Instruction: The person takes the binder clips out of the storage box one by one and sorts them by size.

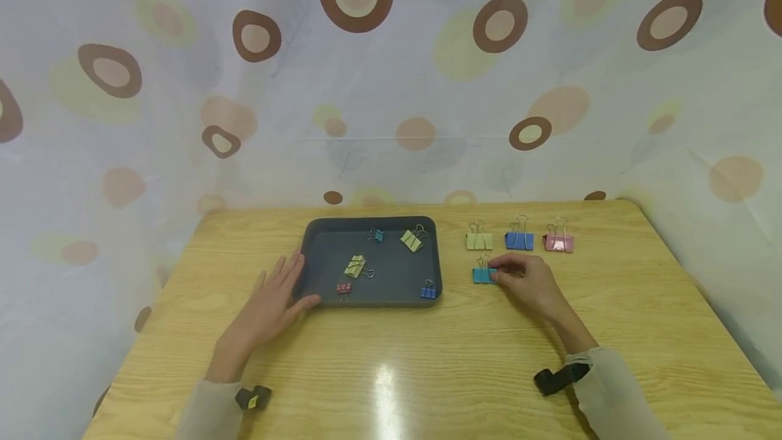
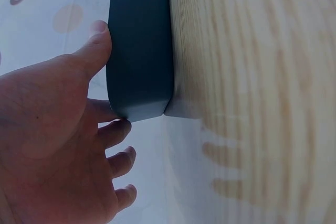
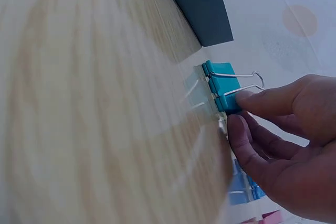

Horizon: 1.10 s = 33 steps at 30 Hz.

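Note:
My right hand (image 1: 528,282) pinches the right end of a teal binder clip (image 1: 482,276) between thumb and fingers. In the right wrist view this clip (image 3: 222,83) stands on the table with its wire handles sticking out. On the left, my left hand (image 1: 269,307) rests against the near left corner of a dark grey tray (image 1: 373,303), fingers extended. The left wrist view shows the thumb and a fingertip touching the tray's wall (image 2: 139,45). Inside the tray lie two yellow binder clips (image 1: 355,266), a small teal one (image 1: 376,235), a small red one (image 1: 344,288) and a small blue one (image 1: 428,290).
Behind the teal clip, a yellow binder clip (image 1: 479,242), a blue one (image 1: 519,241) and a pink one (image 1: 559,243) stand in a row on the wooden table (image 1: 464,372). A patterned curtain (image 1: 391,87) hangs behind the table's far edge.

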Each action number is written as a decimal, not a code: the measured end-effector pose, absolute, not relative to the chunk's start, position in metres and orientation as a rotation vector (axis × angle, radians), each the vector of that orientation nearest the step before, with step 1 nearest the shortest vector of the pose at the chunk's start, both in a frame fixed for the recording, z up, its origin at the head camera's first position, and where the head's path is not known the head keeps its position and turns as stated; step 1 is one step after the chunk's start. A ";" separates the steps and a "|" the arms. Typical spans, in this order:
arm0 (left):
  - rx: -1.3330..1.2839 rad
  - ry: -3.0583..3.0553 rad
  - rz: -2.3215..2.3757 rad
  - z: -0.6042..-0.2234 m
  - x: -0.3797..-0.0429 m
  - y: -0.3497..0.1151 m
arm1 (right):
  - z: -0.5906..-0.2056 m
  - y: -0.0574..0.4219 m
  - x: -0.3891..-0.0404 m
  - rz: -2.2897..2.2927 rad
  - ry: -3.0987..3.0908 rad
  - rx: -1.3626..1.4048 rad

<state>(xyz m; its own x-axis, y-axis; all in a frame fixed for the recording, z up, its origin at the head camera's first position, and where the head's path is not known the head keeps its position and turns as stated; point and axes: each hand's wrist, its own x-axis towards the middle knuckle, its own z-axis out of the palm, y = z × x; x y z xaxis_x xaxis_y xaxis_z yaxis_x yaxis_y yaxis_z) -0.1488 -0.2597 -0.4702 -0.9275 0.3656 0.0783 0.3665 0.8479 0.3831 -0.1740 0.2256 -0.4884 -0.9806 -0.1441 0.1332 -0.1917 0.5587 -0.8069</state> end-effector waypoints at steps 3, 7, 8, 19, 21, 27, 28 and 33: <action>-0.598 -3.020 -0.619 -0.470 -0.149 -0.260 | -0.483 0.228 -0.174 1.422 -2.739 0.240; -0.600 -3.022 -0.622 -0.470 -0.149 -0.260 | -0.475 0.231 -0.172 1.411 -2.678 0.267; -0.600 -3.021 -0.625 -0.470 -0.149 -0.260 | -0.473 0.230 -0.172 1.411 -2.648 0.300; -0.599 -3.016 -0.626 -0.471 -0.149 -0.260 | -0.455 0.190 -0.167 1.681 -2.503 0.485; -0.598 -3.014 -0.626 -0.470 -0.149 -0.261 | -0.456 0.180 -0.167 1.703 -2.502 0.494; -0.598 -3.015 -0.625 -0.471 -0.149 -0.260 | -0.460 0.148 -0.167 1.790 -2.481 0.526; -0.599 -3.015 -0.625 -0.471 -0.149 -0.261 | -0.460 0.143 -0.168 1.800 -2.480 0.532; -0.603 -3.019 -0.619 -0.473 -0.151 -0.262 | -0.463 0.120 -0.169 1.803 -2.483 0.563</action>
<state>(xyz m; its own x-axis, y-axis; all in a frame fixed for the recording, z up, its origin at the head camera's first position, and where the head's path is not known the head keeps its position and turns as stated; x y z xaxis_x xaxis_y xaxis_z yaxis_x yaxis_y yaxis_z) -0.1508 -0.2617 -0.4733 -0.9263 0.3690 0.0769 0.3695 0.8486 0.3786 -0.1691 0.1203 -0.4631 -0.9347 -0.2747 0.2257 -0.2997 0.2670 -0.9159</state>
